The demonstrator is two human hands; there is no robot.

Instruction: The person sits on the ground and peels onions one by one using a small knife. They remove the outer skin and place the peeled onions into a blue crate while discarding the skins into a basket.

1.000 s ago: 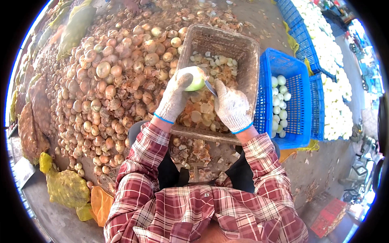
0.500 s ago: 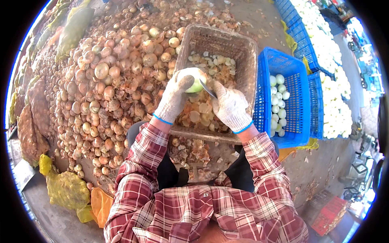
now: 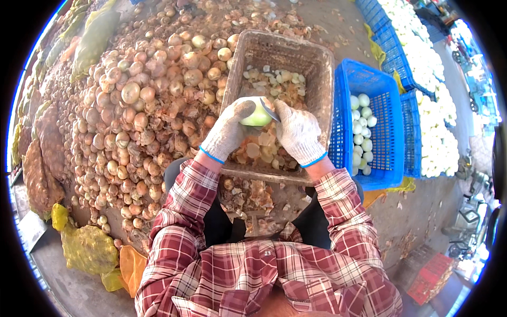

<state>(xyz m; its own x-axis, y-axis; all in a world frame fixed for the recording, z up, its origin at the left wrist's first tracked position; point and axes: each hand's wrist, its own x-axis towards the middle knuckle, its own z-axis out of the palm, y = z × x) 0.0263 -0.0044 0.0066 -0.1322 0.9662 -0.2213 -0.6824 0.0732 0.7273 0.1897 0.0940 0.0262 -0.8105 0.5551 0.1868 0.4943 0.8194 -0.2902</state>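
A pale green-white onion (image 3: 257, 113) is gripped in my left hand (image 3: 228, 129), which wears a whitish knit glove with a blue cuff edge. My right hand (image 3: 300, 132), gloved the same way, is closed on a knife (image 3: 270, 110) whose dark blade lies against the onion's right side; the handle is hidden in the fist. Both hands are above a brown, dirt-stained crate (image 3: 331, 90) that holds onion skins and cut pieces (image 3: 259, 148).
A large heap of unpeeled onions (image 3: 142, 105) spreads to the left. At the right a blue crate (image 3: 393, 132) holds several peeled onions (image 3: 363, 129); beyond are more blue crates (image 3: 413, 127) full of white onions. Yellow net sacks (image 3: 90, 248) lie at the lower left, a red crate (image 3: 430, 277) at the lower right.
The onion has turned in my left hand and sits slightly lower. The blade has shifted up and tilted against its right side. The crates appear slightly higher and further left in view.
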